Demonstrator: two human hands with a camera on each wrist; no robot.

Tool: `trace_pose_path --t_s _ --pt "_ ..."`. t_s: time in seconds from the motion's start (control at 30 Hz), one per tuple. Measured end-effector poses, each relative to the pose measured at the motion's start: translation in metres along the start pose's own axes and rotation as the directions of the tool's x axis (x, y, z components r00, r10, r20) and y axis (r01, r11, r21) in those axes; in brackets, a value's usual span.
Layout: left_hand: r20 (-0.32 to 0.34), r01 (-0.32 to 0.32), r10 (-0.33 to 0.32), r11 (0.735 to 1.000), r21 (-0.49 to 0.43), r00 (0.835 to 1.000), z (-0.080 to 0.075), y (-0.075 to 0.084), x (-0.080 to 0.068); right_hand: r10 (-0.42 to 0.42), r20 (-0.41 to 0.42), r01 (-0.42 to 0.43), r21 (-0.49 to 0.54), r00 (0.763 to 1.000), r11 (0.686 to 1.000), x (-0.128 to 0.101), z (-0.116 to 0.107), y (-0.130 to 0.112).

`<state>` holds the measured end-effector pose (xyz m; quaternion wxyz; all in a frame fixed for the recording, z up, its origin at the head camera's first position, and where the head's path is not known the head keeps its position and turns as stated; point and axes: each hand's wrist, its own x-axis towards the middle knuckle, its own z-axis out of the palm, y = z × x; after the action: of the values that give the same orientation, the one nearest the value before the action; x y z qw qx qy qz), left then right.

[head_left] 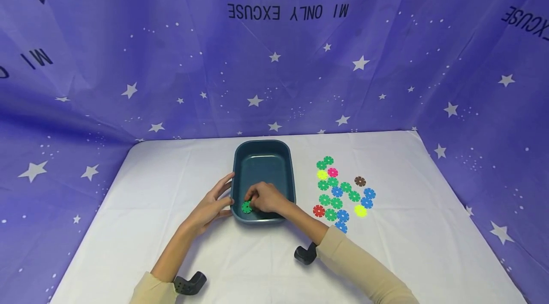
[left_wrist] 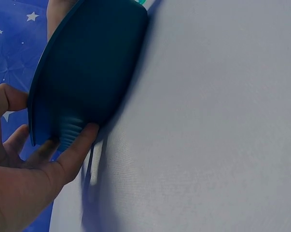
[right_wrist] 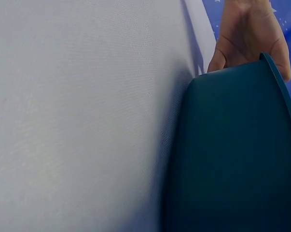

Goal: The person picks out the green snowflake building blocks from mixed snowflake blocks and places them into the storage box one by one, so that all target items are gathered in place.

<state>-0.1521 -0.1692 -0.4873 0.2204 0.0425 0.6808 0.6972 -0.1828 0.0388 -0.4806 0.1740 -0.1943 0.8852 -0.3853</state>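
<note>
A dark teal bin [head_left: 263, 156] sits on the white-covered table. My left hand [head_left: 208, 207] is at the bin's left side with its fingers spread, fingertips touching the rim and outer wall; the left wrist view shows this left hand [left_wrist: 29, 186] close up. Inside the bin's near end, my right hand [head_left: 267, 197] has its fingers bent and pinches a green notched plastic disc [head_left: 246, 207]. The right fingertips are partly hidden behind the hand. In the right wrist view the bin's outer wall [right_wrist: 232, 145] fills the lower right, with the left hand [right_wrist: 251, 36] beyond it.
Right of the bin lie several loose notched discs: green [head_left: 336, 203], blue [head_left: 342, 216], yellow [head_left: 360, 211], red [head_left: 319, 211], pink [head_left: 332, 172] and brown [head_left: 360, 181]. A purple star-printed curtain [head_left: 274, 80] stands behind the table. Black wrist devices [head_left: 190, 283] are on both arms.
</note>
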Motion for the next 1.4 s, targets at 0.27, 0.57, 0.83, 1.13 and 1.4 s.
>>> trace_pose_path --t_s 0.27,0.57,0.83,1.13,1.4 --pt "-0.007 0.006 -0.006 1.0 0.008 1.0 0.0 0.0 0.0 0.0 -0.041 -0.001 -0.029 0.999 1.0 -0.004 -0.005 -0.001" --pt "-0.031 0.006 -0.006 1.0 0.007 0.999 0.0 0.0 -0.001 -0.052 -0.1 0.058 0.051 0.994 0.997 -0.02 -0.042 -0.006" --pt "-0.035 0.012 -0.011 1.0 0.017 0.999 -0.002 0.0 0.0 0.057 -0.246 -0.016 0.165 0.968 0.986 -0.043 -0.097 0.012" --pt "-0.033 0.016 -0.015 1.0 0.015 0.999 -0.002 0.002 -0.001 0.104 -0.337 -0.056 0.147 0.936 0.988 -0.045 -0.151 0.078" --pt "-0.026 0.014 -0.014 1.0 0.007 1.0 0.001 0.002 0.0 0.208 -0.37 -0.167 0.139 0.906 0.976 -0.043 -0.172 0.141"
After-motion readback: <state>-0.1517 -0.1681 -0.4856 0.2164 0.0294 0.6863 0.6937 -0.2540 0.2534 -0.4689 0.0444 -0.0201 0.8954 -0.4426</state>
